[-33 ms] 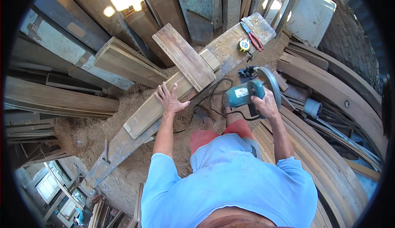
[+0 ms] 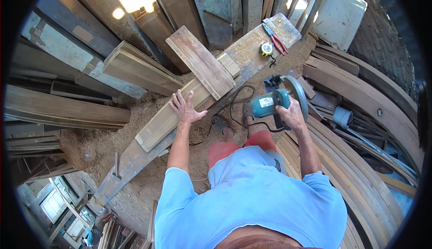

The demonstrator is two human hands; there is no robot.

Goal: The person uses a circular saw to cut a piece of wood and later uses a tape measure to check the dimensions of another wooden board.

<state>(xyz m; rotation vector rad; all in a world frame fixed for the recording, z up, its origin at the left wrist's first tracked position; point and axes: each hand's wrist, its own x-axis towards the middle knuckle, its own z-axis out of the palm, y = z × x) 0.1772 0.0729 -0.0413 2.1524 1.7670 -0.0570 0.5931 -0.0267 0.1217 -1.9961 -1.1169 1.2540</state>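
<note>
My left hand (image 2: 186, 109) lies with its fingers spread on a pale plank (image 2: 157, 125), which runs lengthwise along a narrow wooden bench (image 2: 128, 166). Across that plank rests a shorter brown board (image 2: 202, 62), just ahead of my fingertips. Wrapped round the handle of a green circular saw (image 2: 265, 104), my right hand (image 2: 292, 114) holds it in the air to the right of the bench, apart from the wood. The saw's round guard faces right, and its black cord (image 2: 231, 100) loops down to the ground. Its trigger is hidden by my fingers.
Red-handled pliers (image 2: 276, 41) and a yellow tape measure (image 2: 266, 49) lie on the bench's far end amid sawdust. Boards (image 2: 144, 67) lean along the far left. Long curved timbers (image 2: 355, 85) and stacked strips (image 2: 344, 168) fill the right side. A person's hand (image 2: 107, 216) shows at lower left.
The circular saw in my right hand has shifted very slightly to the right. My left hand keeps its place on the plank.
</note>
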